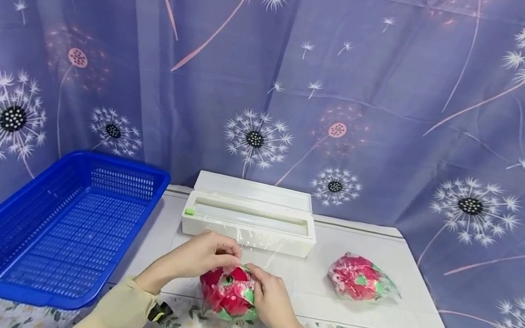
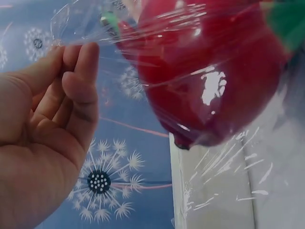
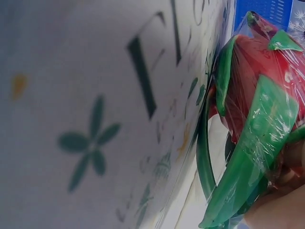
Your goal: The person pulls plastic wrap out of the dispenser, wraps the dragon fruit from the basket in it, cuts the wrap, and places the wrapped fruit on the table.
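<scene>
In the lower middle of the head view, the red fruit (image 1: pixel 227 295) lies between the hands: the right hand (image 1: pixel 273 302), nearer, grips its right side, while the left hand's (image 1: pixel 205 256) fingers, slightly apart, pinch clear film (image 2: pixel 107 37).

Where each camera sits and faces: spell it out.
Head: on the head, looking forward and down over the table; left hand, right hand and sleeves show.
Left wrist: on that wrist, facing the red dragon fruit and dandelion curtain; left hand shows.
Right wrist: on that wrist, facing along the floral tablecloth toward that fruit; fingers show.
Head and right wrist share the blue basket.
</scene>
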{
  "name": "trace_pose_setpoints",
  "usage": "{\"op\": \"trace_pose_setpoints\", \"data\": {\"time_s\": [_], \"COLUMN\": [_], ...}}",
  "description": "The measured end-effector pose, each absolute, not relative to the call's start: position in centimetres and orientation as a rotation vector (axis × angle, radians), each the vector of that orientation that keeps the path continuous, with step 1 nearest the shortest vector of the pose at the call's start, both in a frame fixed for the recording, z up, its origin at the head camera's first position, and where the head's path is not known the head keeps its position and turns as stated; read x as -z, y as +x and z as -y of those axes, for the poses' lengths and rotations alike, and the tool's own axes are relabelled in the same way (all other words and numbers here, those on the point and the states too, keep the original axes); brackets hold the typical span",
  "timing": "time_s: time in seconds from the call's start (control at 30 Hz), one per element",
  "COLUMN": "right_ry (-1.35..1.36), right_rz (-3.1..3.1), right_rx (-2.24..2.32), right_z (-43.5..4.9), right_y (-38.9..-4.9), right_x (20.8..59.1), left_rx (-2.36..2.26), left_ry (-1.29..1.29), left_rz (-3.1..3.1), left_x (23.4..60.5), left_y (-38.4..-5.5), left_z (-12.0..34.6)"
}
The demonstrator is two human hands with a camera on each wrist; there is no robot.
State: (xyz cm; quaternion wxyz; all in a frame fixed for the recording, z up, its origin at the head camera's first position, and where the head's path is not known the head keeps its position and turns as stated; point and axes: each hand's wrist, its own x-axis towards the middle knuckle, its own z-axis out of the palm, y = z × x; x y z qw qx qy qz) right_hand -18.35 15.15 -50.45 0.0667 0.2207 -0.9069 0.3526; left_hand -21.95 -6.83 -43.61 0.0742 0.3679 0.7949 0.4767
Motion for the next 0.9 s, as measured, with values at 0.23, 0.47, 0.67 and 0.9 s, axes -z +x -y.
{"op": "trace_pose_setpoints", "data": {"time_s": [0.23, 0.47, 0.67, 0.9], "right_ry": [0.696, 0.680, 0.673, 0.648], "right_rz": [2.726, 2.741, 2.754, 2.777], "right_rx": [-1.057, -1.025, -1.011, -0.998], "right_z": [-14.9, -14.7, -14.7, -15.2], "right_y": [-18.5, -18.6, -18.5, -18.4], "right_x": [50.4, 50.7, 50.6, 50.7], "left_rx": [-1.465, -1.561, -1.629, -1.637], "left_ry": [0.999, 0.890, 0.795, 0.752], "left_rz": [-2.427, -2.524, -2.567, -2.564], "left_x": [44.6, 45.3, 45.3, 45.8], "left_y": [-22.8, -23.0, -22.4, -22.8], "left_z": [6.5, 8.1, 10.1, 9.1]}}
